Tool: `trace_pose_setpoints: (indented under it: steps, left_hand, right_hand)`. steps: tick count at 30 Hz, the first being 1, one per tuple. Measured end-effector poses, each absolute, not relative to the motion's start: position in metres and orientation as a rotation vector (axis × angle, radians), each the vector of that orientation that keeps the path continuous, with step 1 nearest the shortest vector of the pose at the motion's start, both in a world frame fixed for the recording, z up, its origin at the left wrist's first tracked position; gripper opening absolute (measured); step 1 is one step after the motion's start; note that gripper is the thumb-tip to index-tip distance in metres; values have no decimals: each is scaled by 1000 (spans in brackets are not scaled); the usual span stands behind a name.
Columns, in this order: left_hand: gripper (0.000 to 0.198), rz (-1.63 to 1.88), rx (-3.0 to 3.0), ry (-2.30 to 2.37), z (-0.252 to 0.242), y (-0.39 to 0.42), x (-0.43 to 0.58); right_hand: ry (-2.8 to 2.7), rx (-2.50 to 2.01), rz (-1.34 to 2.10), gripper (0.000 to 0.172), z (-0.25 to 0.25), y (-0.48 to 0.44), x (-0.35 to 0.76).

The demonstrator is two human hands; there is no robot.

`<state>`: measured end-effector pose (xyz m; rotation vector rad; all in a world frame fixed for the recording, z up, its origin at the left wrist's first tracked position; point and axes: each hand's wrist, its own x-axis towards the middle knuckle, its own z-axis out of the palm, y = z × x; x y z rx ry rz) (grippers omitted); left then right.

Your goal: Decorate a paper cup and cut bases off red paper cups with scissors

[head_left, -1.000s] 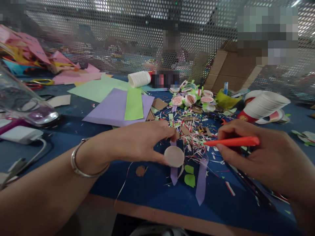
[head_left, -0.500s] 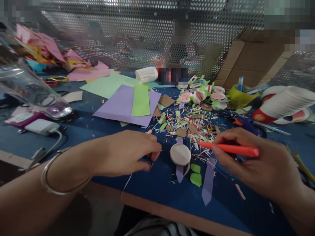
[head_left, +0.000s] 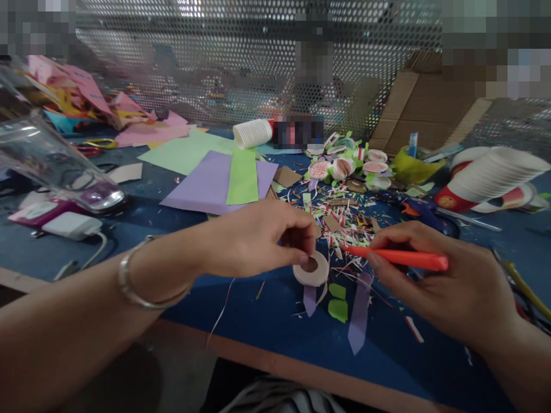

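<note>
My left hand reaches over a white paper disc, its thumb and fingers pinched at a small brown disc lying against the white disc's middle; the fingers partly cover both. Under the white disc, a purple paper strip with a pointed end sticks out towards me. In my right hand is a red pen, gripped like a writing tool, its tip pointing left over paper scraps. Between the hands lie two green paper pieces and a second pointed purple strip.
Paper shreds litter the middle, with decorated paper discs piled behind. Purple paper and a green strip lie left of them. Stacked paper cups and a glue gun are right; a clear jug is left.
My left hand has moved right onto the white disc, where a brown round piece now shows. A small brown stick is uncovered where the hand was. My right hand keeps the pen.
</note>
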<state>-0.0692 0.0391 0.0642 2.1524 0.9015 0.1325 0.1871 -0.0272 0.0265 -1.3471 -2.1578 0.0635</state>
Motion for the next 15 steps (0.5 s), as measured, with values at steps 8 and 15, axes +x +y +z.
trace_pose_setpoints:
  steps: [8,15]
  left_hand:
    - [9,88,2315,935,37,40,-49]
    - [16,160,2498,966,44,34,-57]
  right_hand:
    - [-2162,-1330,88,2,25,-25,188]
    - [-2142,-1373,149,3,21,-25,187]
